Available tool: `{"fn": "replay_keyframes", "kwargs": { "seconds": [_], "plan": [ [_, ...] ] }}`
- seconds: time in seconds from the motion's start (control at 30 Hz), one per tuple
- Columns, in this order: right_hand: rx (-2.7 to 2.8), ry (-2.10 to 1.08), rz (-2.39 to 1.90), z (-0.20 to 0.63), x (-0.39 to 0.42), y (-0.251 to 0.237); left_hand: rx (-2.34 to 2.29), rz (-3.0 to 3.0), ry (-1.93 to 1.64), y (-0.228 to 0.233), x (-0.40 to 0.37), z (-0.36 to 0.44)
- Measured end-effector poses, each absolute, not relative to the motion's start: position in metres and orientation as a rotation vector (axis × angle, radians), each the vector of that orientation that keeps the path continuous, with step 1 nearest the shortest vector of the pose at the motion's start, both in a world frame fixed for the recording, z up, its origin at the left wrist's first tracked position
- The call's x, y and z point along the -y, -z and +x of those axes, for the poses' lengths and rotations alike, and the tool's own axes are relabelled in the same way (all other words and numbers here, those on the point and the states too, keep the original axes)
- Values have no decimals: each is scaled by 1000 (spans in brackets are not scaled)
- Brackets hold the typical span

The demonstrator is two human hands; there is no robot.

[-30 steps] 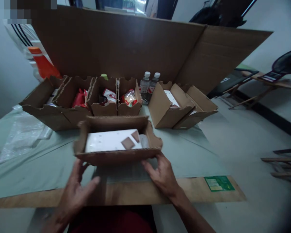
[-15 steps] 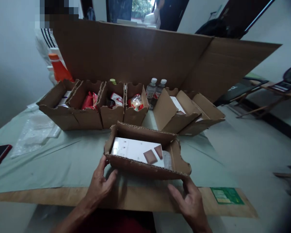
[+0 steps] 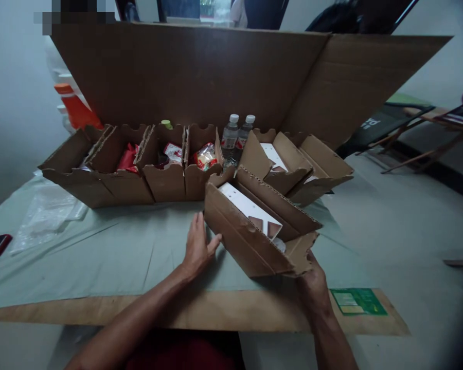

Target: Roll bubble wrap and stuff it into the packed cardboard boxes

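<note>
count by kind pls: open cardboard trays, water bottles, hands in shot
Open cardboard trays: 7 — four in the left row, two at the right, and the tray in hand, held between the left hand and right hand
Water bottles: 2
Hands: 2
Total: 11

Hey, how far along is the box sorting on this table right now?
Done: a row of cardboard trays at the back already holds packets, and two more stand to the right. In hand: the left hand and right hand hold a tray with a white card inside, angled toward those two. Left: it is not yet in line with them.
</note>
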State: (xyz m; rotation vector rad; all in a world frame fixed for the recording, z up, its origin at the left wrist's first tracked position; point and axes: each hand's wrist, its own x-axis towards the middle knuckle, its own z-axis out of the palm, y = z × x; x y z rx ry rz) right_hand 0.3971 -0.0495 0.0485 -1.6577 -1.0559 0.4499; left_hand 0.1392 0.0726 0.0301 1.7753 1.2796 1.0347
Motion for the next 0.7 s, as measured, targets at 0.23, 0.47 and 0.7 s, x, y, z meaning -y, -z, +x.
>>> {"fn": "replay_keyframes", "kwargs": {
  "seconds": [0.23,0.47,0.7],
  "plan": [
    [960,-480,-1802,390,53,-42,-874,1946,-676,-25,-36,161],
    [1035,-394,-1908,380,36,-51,-906,1934,-674,-29,-43,165],
    [1183,-290,-1937,380,38,-57,-904,2037,-777,-25,-45,168]
  ]
}}
